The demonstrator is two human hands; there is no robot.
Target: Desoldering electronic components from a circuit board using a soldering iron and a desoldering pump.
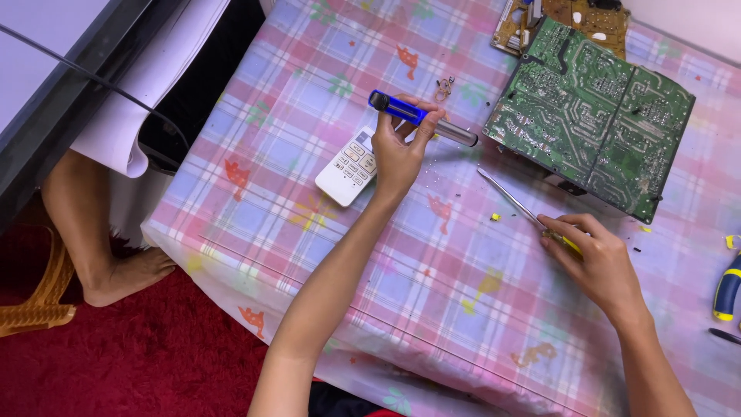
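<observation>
My left hand (pixel 397 150) grips a blue pen-shaped tool with a silver metal tip (pixel 421 118), held level above the table, its tip pointing at the edge of a large green circuit board (pixel 594 116). My right hand (pixel 598 259) holds a screwdriver with a yellow handle and long thin shaft (pixel 513 199), lying low over the cloth, its tip near the board's lower left corner. A white remote control (pixel 347 168) lies under my left hand.
A pink and blue checked cloth (pixel 324 255) covers the table. A brown circuit board (pixel 571 15) lies at the far edge. Blue-and-yellow pliers handles (pixel 727 287) sit at the right edge. Small bits litter the cloth. A person's bare leg (pixel 93 232) stands left, on red carpet.
</observation>
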